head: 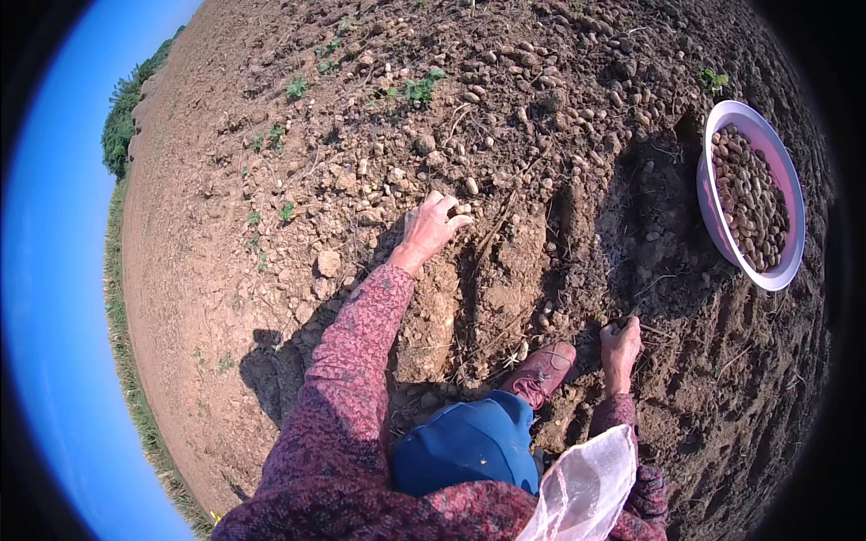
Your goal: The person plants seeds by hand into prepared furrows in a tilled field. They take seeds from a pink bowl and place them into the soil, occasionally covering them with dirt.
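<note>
My left hand [433,226] reaches down to the soil, its thumb and forefinger apart. A small peanut [464,209] lies right at these fingertips, and a larger unshelled peanut [471,186] is just beyond them. Low over the ground on the right, my right hand [620,348] has its fingers curled in. Whether anything is inside them is hidden. Past that hand stands a pale plastic basin [709,179], tilted in my view. Unshelled peanuts [751,196] fill much of it.
Many loose peanuts [521,115] lie scattered among clods ahead. Small green plants [421,89] grow here and there. My reddish shoe [544,368] rests on the soil between my hands. A sheer white cloth [582,483] hangs at my front. Furrows [731,379] run at right.
</note>
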Motion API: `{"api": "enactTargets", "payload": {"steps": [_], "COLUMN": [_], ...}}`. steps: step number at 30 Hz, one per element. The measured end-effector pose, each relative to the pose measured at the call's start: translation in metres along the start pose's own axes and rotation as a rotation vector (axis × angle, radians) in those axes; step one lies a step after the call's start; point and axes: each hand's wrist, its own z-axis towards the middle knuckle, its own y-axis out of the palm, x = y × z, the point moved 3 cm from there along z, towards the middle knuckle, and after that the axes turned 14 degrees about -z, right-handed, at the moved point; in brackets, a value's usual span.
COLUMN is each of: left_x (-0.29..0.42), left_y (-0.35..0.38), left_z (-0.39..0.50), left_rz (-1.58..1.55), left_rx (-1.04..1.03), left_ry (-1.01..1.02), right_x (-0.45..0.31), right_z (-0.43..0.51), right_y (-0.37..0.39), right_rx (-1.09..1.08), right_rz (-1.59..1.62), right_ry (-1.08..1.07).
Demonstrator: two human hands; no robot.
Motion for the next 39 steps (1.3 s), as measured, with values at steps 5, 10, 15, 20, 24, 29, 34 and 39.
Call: {"api": "enactTargets", "payload": {"steps": [5, 10, 15, 20, 24, 29, 34, 39], "left_x": [-0.038, -0.085, -0.153, -0.122, -0.131, -0.148, -0.123, -0.152], "left_y": [-0.009, -0.079, -0.105, -0.068, -0.085, -0.109, -0.104, -0.101], "left_z": [0.004, 0.035, 0.049, 0.052, 0.049, 0.064, 0.085, 0.081], "left_rz": [-0.401, -0.69, 0.083, 0.262, 0.301, 0.136, -0.365, -0.61], "left_rx": [0.108, 0.802, 0.455, 0.365, 0.19, 0.097, 0.128, 0.239], "left_ry": [-0.079, -0.356, -0.337, -0.253, -0.013, -0.021, -0.231, -0.287], "right_x": [0.026, 0.051, 0.001, -0.041, -0.055, -0.064, -0.052, -0.045], "right_z": [0.001, -0.019, -0.017, -0.015, -0.022, -0.02, -0.012, -0.016], "right_y": [-0.028, -0.029, -0.009, -0.016, -0.006, -0.002, -0.014, -0.007], "right_rx": [-0.472, -0.393, -0.53, -0.691, -0.791, -0.818, -0.765, -0.764], "right_rz": [1.252, 1.866, 1.804, 1.499, 1.435, 1.372, 1.351, 1.369], "right_ry": [0.429, 0.525, 0.614, 0.563, 0.577, 0.618, 0.623, 0.624]}}
